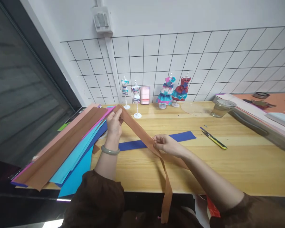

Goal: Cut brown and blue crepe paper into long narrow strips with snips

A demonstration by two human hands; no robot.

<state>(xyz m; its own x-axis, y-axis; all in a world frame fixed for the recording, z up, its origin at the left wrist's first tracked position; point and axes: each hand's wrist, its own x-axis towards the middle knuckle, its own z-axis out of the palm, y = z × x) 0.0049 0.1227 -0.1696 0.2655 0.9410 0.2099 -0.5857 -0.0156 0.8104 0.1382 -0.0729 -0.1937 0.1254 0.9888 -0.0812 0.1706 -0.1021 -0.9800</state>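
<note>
A long brown strip of crepe-like paper (135, 126) stretches slantwise between my two hands. My left hand (114, 123), with a bracelet at the wrist, pinches its upper end beside the stack of coloured sheets (61, 148). Lower and to the right, my right hand (165, 145) is closed on the strip's edge. From there one tail hangs over the table's front edge, and another brown length passes under my right forearm. Beneath the strip, a dark blue strip (184, 136) lies flat on the wooden table (247, 171).
Two mini dress forms (136, 95) and two dressed ones (165, 95) stand at the back, with a phone (145, 95) between the pairs. On the right lie a slim yellow-and-black tool (215, 141), a clear cup (222, 108) and a long wrapped bundle (256, 126).
</note>
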